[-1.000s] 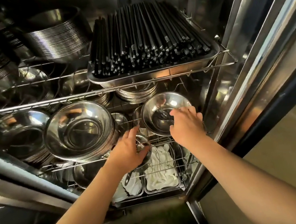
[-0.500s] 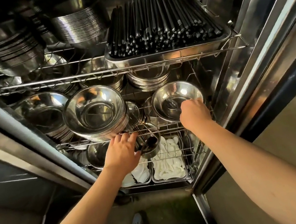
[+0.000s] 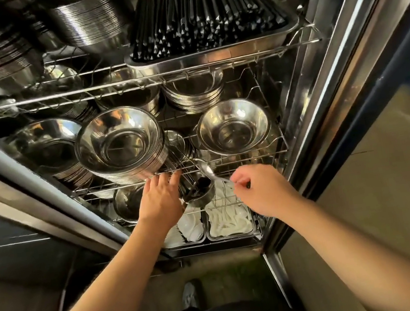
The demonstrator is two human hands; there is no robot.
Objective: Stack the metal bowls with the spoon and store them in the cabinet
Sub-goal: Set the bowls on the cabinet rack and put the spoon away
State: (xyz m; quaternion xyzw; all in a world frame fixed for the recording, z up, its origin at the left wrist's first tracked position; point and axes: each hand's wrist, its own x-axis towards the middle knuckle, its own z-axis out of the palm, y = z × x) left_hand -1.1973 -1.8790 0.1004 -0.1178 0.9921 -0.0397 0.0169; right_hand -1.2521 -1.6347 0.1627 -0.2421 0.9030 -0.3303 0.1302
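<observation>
A metal bowl (image 3: pixel 234 127) sits on the right of the cabinet's middle wire shelf (image 3: pixel 250 157). My right hand (image 3: pixel 263 189) is below that shelf's front edge and pinches the handle of a metal spoon (image 3: pixel 207 171), whose head points up toward the shelf. My left hand (image 3: pixel 161 198) holds a small metal cup (image 3: pixel 199 196) with dark utensils in it, fingers touching the shelf's front wire. A tall stack of metal bowls (image 3: pixel 120 144) stands on the same shelf to the left.
A tray of black chopsticks (image 3: pixel 206 20) fills the top shelf's right side, with bowl stacks (image 3: pixel 91 20) to its left. More bowl stacks (image 3: pixel 196 92) stand at the back. White spoons lie in bins (image 3: pixel 229 221) at the bottom. The steel door frame (image 3: pixel 326 82) rises at right.
My right hand has left the bowl on the shelf and drawn back below the shelf edge, now holding the spoon. My left hand stays at the cup.
</observation>
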